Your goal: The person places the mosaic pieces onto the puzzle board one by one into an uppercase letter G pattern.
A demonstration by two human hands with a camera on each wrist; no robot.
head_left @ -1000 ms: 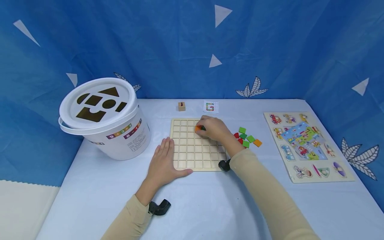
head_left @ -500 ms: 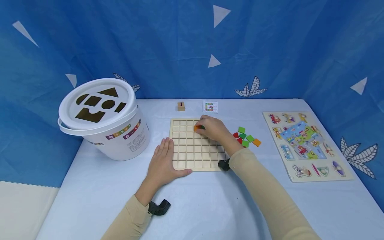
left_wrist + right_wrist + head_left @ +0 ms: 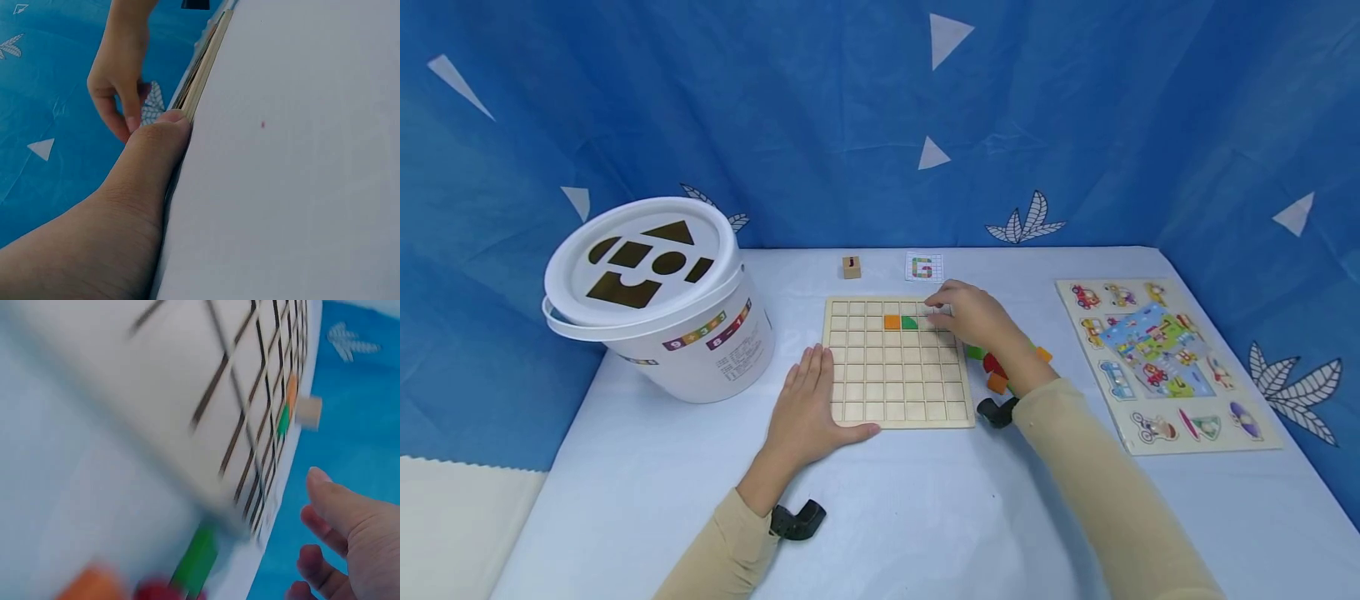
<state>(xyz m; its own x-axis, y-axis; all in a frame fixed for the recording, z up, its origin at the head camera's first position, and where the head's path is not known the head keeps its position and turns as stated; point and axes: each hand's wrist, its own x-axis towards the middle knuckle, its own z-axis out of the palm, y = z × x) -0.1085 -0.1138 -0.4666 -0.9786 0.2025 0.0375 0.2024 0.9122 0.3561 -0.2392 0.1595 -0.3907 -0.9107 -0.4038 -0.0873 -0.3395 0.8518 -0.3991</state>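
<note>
- left hand (image 3: 805, 408) lies flat and relaxed against the wooden grid board (image 3: 895, 392) edge, holding nothing.
- right hand (image 3: 973, 317), fingers loosely curled, empty, hovers beside the orange tile (image 3: 892, 322) and green tile (image 3: 909, 322).

Pale matt wooden grid board (image 3: 887, 392), glossy white plastic bucket (image 3: 700, 350), apparently smooth cloth-covered table (image 3: 925, 517).

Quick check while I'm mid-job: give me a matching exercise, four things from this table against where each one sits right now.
Things:
1. orange tile
2. bucket
3. left hand
4. picture puzzle

Places:
a. far right of the table
b. in a cell of the grid board, beside the green tile
c. flat at the board's left edge
d. left of the board

Pairs: 1-b, 2-d, 3-c, 4-a
</note>
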